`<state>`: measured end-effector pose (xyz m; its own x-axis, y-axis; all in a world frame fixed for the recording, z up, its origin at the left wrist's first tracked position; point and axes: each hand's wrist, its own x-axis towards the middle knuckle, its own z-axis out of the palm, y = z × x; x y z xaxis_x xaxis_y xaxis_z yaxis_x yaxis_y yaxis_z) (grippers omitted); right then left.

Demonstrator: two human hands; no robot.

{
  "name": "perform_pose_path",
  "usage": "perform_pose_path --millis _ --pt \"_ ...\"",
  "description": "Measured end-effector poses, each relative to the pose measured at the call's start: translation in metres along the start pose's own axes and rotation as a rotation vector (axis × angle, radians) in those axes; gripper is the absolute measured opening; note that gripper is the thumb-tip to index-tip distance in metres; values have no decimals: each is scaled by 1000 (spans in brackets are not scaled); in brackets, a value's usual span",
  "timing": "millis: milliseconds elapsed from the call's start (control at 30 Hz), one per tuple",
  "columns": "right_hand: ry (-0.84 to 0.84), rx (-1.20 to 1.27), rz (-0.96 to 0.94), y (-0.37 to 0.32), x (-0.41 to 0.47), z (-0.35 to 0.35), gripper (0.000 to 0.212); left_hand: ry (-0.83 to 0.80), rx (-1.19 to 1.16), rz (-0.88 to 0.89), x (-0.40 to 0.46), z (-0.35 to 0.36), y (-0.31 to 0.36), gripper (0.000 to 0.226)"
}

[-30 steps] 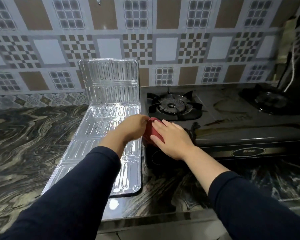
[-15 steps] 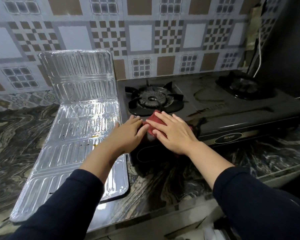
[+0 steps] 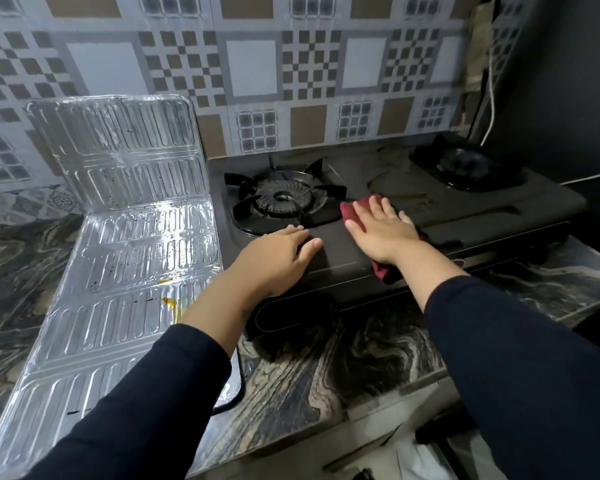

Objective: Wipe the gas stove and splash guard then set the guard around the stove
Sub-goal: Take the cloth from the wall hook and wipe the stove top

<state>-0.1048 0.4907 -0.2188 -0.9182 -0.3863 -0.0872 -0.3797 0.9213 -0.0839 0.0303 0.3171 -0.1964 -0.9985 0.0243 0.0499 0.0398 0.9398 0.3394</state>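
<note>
Fingers of the right hand lie straight, pressing a red cloth flat on the stove. Left hand rests open on its front edge. Splash guard lies on the bench beside the stove.

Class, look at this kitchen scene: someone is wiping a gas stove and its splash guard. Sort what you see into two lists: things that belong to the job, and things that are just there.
Belongs to the job:
gas stove
red cloth under the right hand
left hand, resting on the stove
splash guard, lying beside the stove

Just there:
white cable
tiled wall
marbled counter
</note>
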Motion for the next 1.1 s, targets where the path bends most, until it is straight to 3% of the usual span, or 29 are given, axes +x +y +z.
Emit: perform_pose_path --millis 300,567,733,867,1100 --pt "86 -1 -75 17 -22 9 55 -53 -3 102 37 -1 32 49" --pt "10 35 67 44 35 -7 58 -53 14 84 68 3 45 47" --pt "8 57 14 43 56 -14 57 -41 44 48 89 1 59 45" --pt "38 65 -54 82 45 -8 57 -69 23 26 112 4 79 47" --pt "19 87 40 138 57 -19 58 -115 43 40 145 19 116 46"
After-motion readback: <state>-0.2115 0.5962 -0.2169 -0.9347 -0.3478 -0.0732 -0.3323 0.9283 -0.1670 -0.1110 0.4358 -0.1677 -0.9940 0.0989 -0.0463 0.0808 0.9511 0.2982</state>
